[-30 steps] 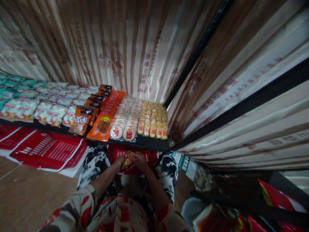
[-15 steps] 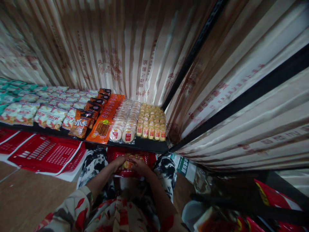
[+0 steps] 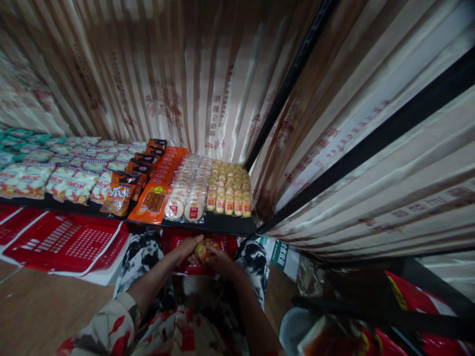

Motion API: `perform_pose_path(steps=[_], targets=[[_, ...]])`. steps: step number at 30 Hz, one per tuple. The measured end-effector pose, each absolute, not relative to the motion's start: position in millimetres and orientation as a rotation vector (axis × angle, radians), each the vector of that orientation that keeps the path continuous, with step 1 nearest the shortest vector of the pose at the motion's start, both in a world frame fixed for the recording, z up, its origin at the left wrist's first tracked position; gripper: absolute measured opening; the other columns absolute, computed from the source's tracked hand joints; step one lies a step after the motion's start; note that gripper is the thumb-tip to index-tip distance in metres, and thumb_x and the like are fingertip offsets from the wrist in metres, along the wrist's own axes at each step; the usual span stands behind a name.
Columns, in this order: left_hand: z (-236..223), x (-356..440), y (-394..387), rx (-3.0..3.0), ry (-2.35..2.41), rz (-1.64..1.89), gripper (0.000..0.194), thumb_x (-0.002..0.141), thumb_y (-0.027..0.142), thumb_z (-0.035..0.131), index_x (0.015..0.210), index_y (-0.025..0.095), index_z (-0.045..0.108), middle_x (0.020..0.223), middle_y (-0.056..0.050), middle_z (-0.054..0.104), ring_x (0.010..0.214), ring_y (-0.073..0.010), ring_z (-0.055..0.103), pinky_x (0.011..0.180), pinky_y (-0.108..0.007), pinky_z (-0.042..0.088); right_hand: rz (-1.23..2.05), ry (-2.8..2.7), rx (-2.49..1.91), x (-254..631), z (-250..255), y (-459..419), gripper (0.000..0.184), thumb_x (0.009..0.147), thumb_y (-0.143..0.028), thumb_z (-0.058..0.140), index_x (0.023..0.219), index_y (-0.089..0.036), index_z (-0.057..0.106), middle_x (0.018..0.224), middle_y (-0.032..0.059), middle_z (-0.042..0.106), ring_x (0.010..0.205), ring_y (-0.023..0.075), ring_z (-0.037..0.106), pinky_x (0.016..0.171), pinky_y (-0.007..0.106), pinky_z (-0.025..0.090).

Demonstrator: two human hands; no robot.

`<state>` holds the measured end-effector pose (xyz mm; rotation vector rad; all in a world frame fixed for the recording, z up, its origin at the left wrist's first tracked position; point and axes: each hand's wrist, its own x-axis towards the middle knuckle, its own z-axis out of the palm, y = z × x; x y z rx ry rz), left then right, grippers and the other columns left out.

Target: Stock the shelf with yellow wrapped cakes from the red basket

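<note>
Between my knees is a red plastic basket with several small yellow-wrapped snacks inside, partly hidden by my hands. Over it, my left hand is closed around one yellow snack packet, its thumb along the top. My right hand pinches the same packet from the other side. On the shelf just beyond stand rows of similar yellow snack packets. Round white crackers in clear wrap lie left of those rows.
A black shelf runs leftward, carrying an orange snack bag, brown packets and white packets. A pleated curtain and black poles stand behind. Red printed sheeting hangs below the shelf; a pale tub is lower right.
My hands have tilted the yellow packet more upright and drawn slightly apart, so more of it shows. The whole view has shifted a little.
</note>
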<state>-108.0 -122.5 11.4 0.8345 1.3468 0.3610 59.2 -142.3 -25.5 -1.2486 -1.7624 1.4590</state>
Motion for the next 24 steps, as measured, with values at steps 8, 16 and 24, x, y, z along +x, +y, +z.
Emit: perform_pose_path(steps=[8,16,24], targets=[[28.3,-104.2,-121.7,0.797,1.219,0.566,0.049,0.079,0.057,0.046,0.074,0.011,0.063,0.062,-0.007,0.067,0.052,-0.0157,0.062,0.051,-0.024,0.045,1.620,-1.549,-1.119,69.8,-14.4,-139.8,0.056,0.075,-0.051,0.055,0.121,-0.019,0.052,0.114,0.0101,0.062,0.100,0.0240,0.060,0.086,0.039,0.048],[42.6,-93.2,-119.8,0.733,1.223,0.852,0.019,0.077,0.032,0.056,0.077,0.013,0.059,0.074,-0.004,0.068,0.064,-0.0122,0.064,0.065,-0.023,0.049,1.429,-1.384,-1.289,65.3,-11.6,-126.6,0.048,0.074,-0.044,0.057,0.115,-0.020,0.053,0.097,0.0067,0.065,0.074,0.0174,0.062,0.062,0.029,0.051],[36.1,-83.5,-107.8,0.946,1.235,1.019,0.015,0.072,0.016,0.059,0.086,0.015,0.062,0.086,-0.004,0.068,0.082,-0.0160,0.063,0.075,-0.024,0.048,1.198,-1.330,-1.376,55.6,-1.8,-103.2,0.044,0.078,-0.041,0.051,0.118,-0.022,0.053,0.094,0.0048,0.063,0.057,0.0114,0.054,0.047,0.022,0.045]])
